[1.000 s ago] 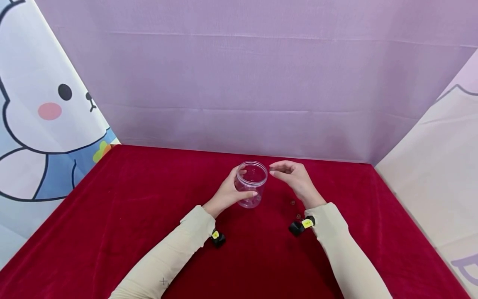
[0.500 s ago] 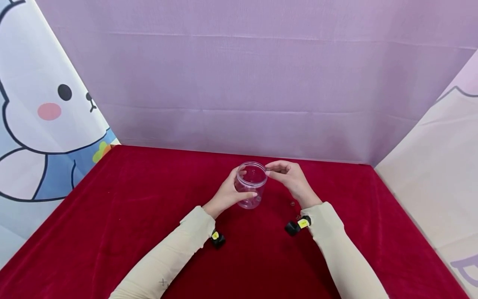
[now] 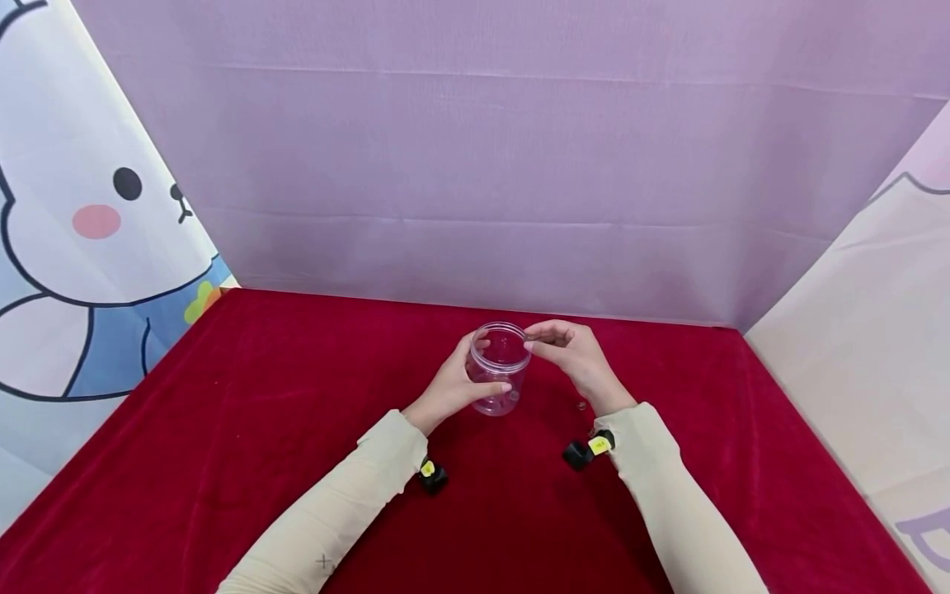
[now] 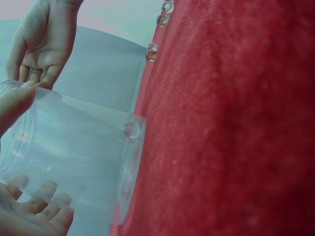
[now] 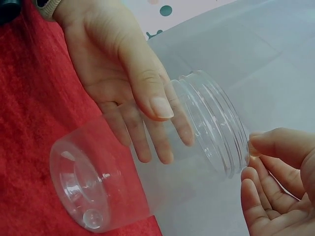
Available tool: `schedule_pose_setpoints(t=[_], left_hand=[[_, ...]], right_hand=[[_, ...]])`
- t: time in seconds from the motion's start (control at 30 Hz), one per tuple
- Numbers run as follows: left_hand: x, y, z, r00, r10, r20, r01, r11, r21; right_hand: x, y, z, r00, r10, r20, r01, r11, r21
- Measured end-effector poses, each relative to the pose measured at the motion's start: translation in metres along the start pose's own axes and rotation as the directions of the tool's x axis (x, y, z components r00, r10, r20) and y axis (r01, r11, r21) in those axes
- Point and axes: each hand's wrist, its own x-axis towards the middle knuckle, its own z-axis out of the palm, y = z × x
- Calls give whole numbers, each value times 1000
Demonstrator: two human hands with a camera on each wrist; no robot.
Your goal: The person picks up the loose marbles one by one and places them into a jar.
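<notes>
A clear plastic jar [image 3: 499, 388] with a threaded, lidless mouth is tilted slightly above the red cloth. My left hand [image 3: 454, 381] grips it, thumb on the near side and fingers round the far side. One clear marble [image 5: 92, 218] lies inside at the base; the left wrist view shows that marble [image 4: 132, 130] through the wall. At the jar's rim, my right hand [image 3: 579, 356] pinches a small dark-looking thing, apparently a marble, between thumb and fingertips. Those fingertips largely hide it in both wrist views.
Several glass marbles [image 4: 163, 19] rest on the red cloth [image 3: 334, 396]; one marble [image 3: 581, 406] shows beside my right wrist. A lilac curtain [image 3: 475, 165] stands behind the table, with printed panels on both sides. Each wrist carries a small black camera [image 3: 577, 454].
My right hand has moved left, from just beside the jar to its rim, still pinching the small thing. The left hand and the jar have stayed put.
</notes>
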Motion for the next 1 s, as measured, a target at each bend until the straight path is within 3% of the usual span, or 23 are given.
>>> schedule_pose_setpoints(t=[0.6, 1.0], left_hand=[[1, -3, 2, 1000, 0, -15, 0, 1000, 7], [2, 0, 1, 1000, -9, -12, 9, 1000, 9]], right_hand=[[-1, 6, -2, 1000, -5, 16, 5, 999, 36], [-13, 13, -18, 1000, 23, 0, -23, 999, -25]])
